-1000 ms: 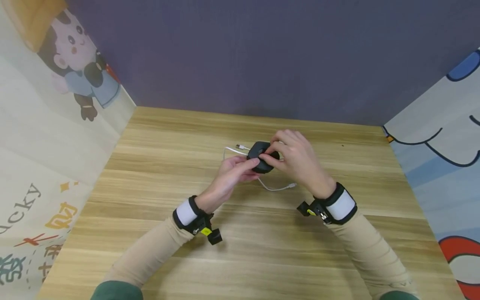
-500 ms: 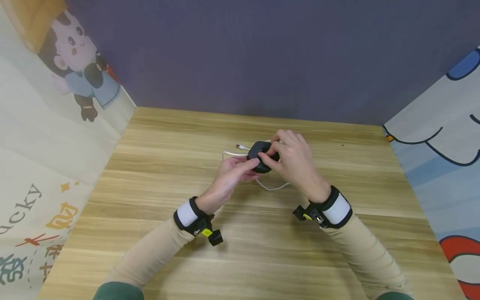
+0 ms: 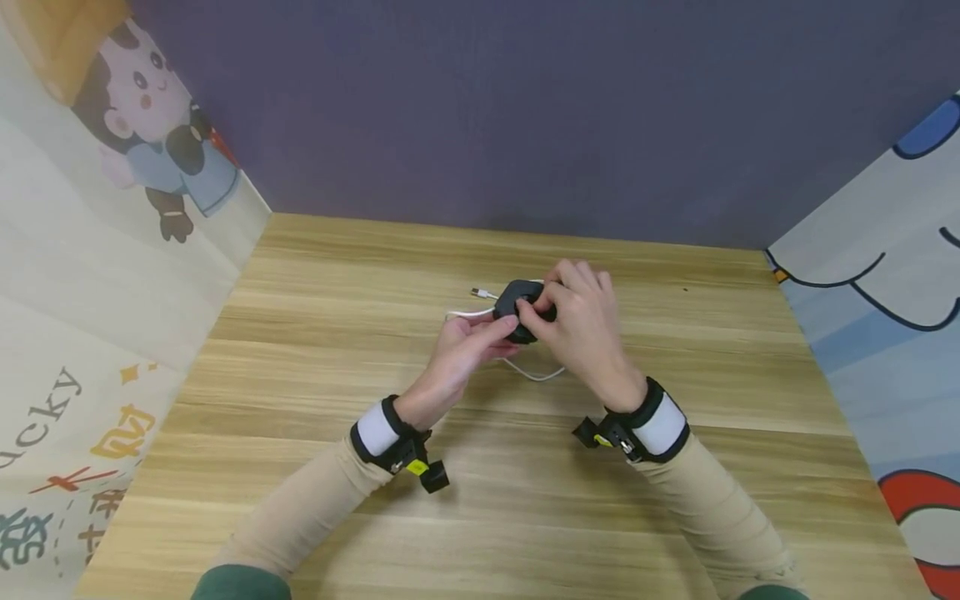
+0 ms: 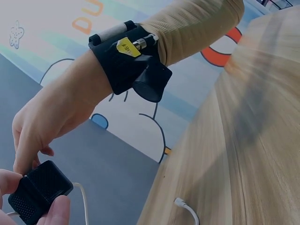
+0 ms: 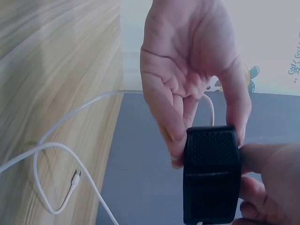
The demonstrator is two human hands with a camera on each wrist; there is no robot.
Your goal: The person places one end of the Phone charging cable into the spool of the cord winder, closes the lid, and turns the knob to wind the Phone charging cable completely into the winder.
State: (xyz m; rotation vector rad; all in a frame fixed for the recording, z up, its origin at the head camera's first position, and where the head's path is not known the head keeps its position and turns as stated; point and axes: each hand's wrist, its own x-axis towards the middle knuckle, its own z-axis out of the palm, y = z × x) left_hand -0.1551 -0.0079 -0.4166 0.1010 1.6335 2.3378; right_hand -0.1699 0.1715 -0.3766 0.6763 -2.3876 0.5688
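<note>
A black angular cable winder [image 3: 516,293] is held above the wooden table, with white cable [image 3: 471,314] coming out of it. My left hand [image 3: 461,342] grips its left side, thumb on top and fingers beneath. The thumb and forefinger of my right hand [image 3: 581,321] pinch at the winder's middle; the exact contact is hidden in the head view. In the right wrist view, the cable winder [image 5: 211,187] sits between both hands, its textured face visible. A USB plug [image 3: 481,292] shows just left of the winder, while another cable end [image 4: 179,202] appears in the left wrist view.
A loop of white cable [image 5: 70,112] hangs or lies near the table surface. The wooden table [image 3: 315,350] meets a dark back panel [image 3: 480,117]. Printed curtains stand at the left [image 3: 90,292] and right [image 3: 862,250]. Both wrists wear strapped cameras.
My right wrist has swung left and slightly down, its fingers still at the winder. The cable on both sides has drawn in, and its right end no longer shows in the head view.
</note>
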